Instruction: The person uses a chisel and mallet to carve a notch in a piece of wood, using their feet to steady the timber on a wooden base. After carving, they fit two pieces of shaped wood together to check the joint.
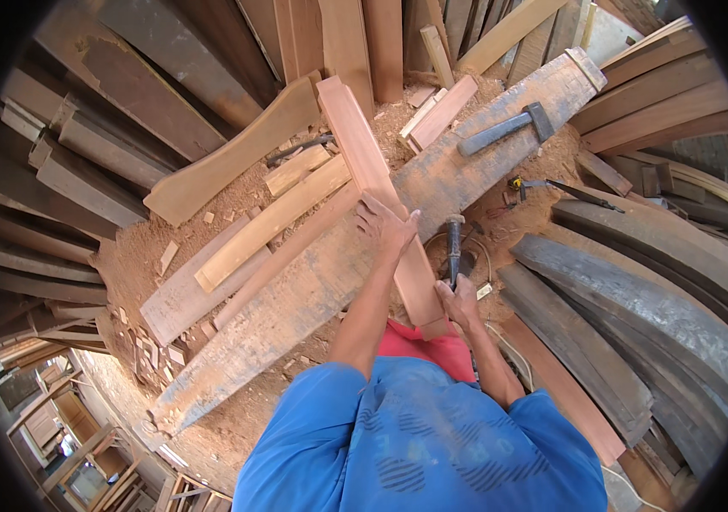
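Note:
A long reddish wooden piece (pixel 355 136) lies at an angle across the worn bench plank (pixel 296 282), its near end against my body. My left hand (pixel 387 224) grips it around the middle, with the fingers wrapped over its left side. Beside its near right edge, my right hand (pixel 460 300) holds a chisel (pixel 453 243). The dark handle with a ringed butt points away from me; the blade is hidden by the hand. Farther up the plank rests a hammer (pixel 500 132) with a greyish-blue handle.
Loose wood strips (pixel 279 222) and a curved board (pixel 236 149) lie left of the plank, among sawdust and chips. A handsaw (pixel 586 195) and a tape measure (pixel 516 183) sit at right. Dark planks (pixel 620 290) are stacked near my right; a cable (pixel 513 350) runs beside me.

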Available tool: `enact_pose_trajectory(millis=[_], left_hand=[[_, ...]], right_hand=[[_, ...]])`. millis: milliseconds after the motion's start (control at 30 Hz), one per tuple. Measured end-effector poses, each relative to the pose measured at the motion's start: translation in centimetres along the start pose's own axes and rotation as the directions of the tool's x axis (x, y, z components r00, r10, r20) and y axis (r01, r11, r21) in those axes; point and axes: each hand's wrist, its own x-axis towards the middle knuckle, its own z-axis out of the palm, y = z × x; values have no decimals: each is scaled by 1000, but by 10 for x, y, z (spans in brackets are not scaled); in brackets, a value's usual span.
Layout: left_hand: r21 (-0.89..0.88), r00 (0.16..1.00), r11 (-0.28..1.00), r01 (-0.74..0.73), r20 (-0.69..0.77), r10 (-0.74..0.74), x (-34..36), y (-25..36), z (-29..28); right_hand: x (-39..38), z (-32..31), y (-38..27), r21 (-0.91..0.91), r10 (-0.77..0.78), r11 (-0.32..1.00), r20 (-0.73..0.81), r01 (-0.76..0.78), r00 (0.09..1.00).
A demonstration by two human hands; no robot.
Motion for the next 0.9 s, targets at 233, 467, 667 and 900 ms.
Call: enact_pose_trajectory(millis=[233, 467, 667, 900], left_hand=[[-59, 997, 998, -35, 61, 39, 2, -8, -23], [67, 967, 971, -231, 123, 221, -25, -109, -76], [3, 983, 983, -183, 26, 183, -103, -203, -85], [95, 996, 995, 4, -92, 5, -110, -187, -94]], right_hand=[[31, -51, -25, -153, -220, 966, -74, 207, 973], [87, -60, -63, -249, -249, 937, 22, 246, 968], [141, -31, -114, -351, -149, 919, 115, 181, 982], [227, 23, -172, -252, -58, 966, -4, 55, 998]])
